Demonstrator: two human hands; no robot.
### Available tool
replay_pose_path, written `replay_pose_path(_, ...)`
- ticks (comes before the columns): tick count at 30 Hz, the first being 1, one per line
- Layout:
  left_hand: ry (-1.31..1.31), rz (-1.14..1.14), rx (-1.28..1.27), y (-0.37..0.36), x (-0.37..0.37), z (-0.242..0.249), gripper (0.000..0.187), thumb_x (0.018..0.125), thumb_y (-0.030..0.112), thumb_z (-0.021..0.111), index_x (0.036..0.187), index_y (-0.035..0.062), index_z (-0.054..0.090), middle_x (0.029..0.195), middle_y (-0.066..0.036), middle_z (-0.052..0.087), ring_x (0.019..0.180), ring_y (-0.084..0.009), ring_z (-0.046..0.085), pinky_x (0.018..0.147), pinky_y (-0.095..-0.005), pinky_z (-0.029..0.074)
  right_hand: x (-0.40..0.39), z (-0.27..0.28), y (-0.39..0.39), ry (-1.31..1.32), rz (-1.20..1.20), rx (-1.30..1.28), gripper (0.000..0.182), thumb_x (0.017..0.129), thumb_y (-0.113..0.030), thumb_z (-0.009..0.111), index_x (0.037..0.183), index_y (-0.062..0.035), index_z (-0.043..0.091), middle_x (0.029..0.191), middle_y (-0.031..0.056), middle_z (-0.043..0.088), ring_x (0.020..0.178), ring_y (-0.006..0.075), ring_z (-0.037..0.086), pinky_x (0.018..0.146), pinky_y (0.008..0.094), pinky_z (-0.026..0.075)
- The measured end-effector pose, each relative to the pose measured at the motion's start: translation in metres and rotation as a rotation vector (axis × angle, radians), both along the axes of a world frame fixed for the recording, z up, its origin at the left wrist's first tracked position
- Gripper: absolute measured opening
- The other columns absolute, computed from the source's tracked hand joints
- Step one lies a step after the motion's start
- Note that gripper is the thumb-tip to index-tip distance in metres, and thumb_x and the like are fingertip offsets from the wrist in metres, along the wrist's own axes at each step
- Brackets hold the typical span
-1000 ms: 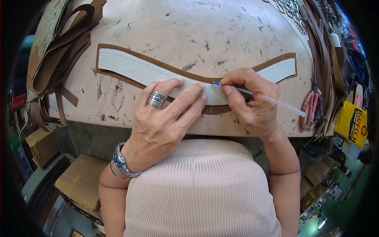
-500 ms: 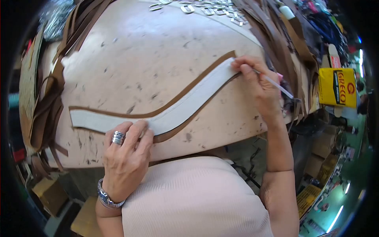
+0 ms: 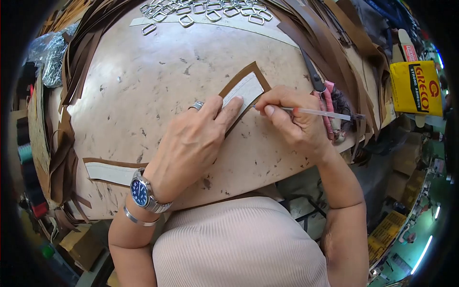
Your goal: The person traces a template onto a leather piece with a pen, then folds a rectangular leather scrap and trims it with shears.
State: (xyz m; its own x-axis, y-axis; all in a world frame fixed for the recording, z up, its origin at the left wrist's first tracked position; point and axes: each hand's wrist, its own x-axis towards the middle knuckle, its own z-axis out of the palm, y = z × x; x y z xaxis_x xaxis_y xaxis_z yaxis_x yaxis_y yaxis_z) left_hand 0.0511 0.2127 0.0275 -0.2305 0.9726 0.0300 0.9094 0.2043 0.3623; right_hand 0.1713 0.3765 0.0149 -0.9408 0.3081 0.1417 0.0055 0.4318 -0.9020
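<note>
A curved brown strip point(image 3: 238, 76) with a white layer point(image 3: 110, 173) on top lies across the table. My left hand point(image 3: 191, 138) rests on the strip, fingertips pressing near its right end and fingers apart; hand and wrist hide the strip's middle. In my right hand point(image 3: 299, 119) is a thin pale pen-like tool point(image 3: 325, 113), pinched between thumb and fingers. Its tip is at the brown edge, just below the strip's right end.
Metal rectangular rings point(image 3: 186, 20) lie at the table's point(image 3: 153, 95) far edge. Brown strips point(image 3: 330, 57) are heaped at the right, more point(image 3: 62, 158) at the left. Dark-bladed scissors point(image 3: 313, 71) with pink-wrapped handles and a yellow adhesive box point(image 3: 417, 88) are at the right.
My left hand has moved right and up along the strip to near its right end. My right hand with the tool has shifted a little down and left. The view has shifted too.
</note>
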Motion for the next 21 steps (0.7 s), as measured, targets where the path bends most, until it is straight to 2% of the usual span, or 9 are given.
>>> replay_pose_path(17,0.001,0.014,-0.002,-0.0005,-0.0007,-0.0016,0.041,0.083,0.005,0.052,0.124,0.0094,0.049,0.085,-0.009,0.048,0.068,-0.0237,0.053,0.062,-0.0331,0.045,-0.0034,-0.0029,-0.0035,0.105,0.036,0.157,0.01,0.075,0.002,0.051,0.08,0.0016,0.059,0.073,0.013,0.06,0.06,0.0218,0.058,0.056,0.0294,0.046)
replay_pose_path(21,0.018,0.012,-0.002,0.0008,0.0006,-0.0008,0.042,0.081,0.003,0.052,0.122,0.0087,0.05,0.093,-0.009,0.05,0.069,-0.0232,0.055,0.061,-0.0319,0.046,-0.0024,0.0005,-0.0026,0.009,-0.024,0.041,0.01,0.079,-0.002,0.05,0.081,0.0004,0.06,0.068,0.0082,0.057,0.058,0.0143,0.054,0.055,0.0253,0.043)
